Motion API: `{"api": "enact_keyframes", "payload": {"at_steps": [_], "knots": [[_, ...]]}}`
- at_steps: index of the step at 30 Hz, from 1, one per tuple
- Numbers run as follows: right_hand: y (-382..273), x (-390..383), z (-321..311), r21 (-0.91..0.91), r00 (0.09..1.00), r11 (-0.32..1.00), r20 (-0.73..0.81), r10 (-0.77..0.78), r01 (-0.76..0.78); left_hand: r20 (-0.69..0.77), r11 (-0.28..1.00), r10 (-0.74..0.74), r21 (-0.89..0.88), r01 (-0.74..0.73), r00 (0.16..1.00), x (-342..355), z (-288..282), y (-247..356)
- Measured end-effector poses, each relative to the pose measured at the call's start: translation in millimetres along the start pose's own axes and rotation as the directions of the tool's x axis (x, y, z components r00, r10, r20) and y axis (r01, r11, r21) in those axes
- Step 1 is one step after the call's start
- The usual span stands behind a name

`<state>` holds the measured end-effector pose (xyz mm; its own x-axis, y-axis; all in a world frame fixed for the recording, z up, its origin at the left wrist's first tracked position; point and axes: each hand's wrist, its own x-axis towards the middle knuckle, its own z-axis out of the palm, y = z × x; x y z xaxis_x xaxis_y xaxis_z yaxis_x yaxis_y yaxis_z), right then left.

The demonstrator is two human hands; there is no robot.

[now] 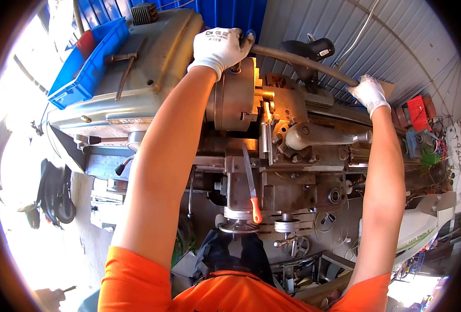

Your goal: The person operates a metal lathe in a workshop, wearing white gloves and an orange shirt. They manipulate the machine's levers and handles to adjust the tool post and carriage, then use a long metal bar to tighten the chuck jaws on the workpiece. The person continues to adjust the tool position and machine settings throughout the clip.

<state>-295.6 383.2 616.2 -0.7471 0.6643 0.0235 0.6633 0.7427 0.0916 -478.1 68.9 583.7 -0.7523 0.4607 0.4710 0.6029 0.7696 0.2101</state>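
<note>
Both my hands wear white gloves and reach over a metal lathe. My left hand (221,48) is closed above the lathe chuck (234,101), around the left end of a long metal bar (303,61). Under this hand a short metal stem stands at the top of the chuck. My right hand (369,93) wraps around the bar's right end, behind the tool post (285,132). The bar slopes down to the right between them. A short brass-coloured piece (265,95) sticks out of the chuck jaws. A file with an orange handle (256,210) lies across the carriage below.
A blue bin (88,65) and a T-handled wrench (126,58) sit on the headstock (160,57). The tool post lever (326,137) juts right. A black work lamp (308,54) stands behind the bar. Handwheels (239,226) project toward me at the front.
</note>
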Motion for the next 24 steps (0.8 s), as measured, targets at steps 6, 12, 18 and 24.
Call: {"api": "enact_keyframes", "payload": {"at_steps": [6,12,18,24], "knots": [[1,-39,28,-0.028,0.982,0.999,-0.187,0.04,-0.046,0.03,0.986,0.165,0.026,-0.166,0.986,8,-9,-14],[4,-62,14,-0.038,0.981,0.989,-0.138,0.135,-0.141,0.064,0.982,0.171,0.07,-0.175,0.983,4,-11,-3],[-8,-78,25,-0.002,0.96,0.99,-0.246,0.134,-0.139,0.106,0.976,0.217,0.006,-0.219,0.97,18,-17,-21],[-6,-74,20,-0.005,0.97,0.996,-0.228,0.083,-0.087,0.028,0.969,0.247,-0.013,-0.247,0.969,24,-6,-21]]}}
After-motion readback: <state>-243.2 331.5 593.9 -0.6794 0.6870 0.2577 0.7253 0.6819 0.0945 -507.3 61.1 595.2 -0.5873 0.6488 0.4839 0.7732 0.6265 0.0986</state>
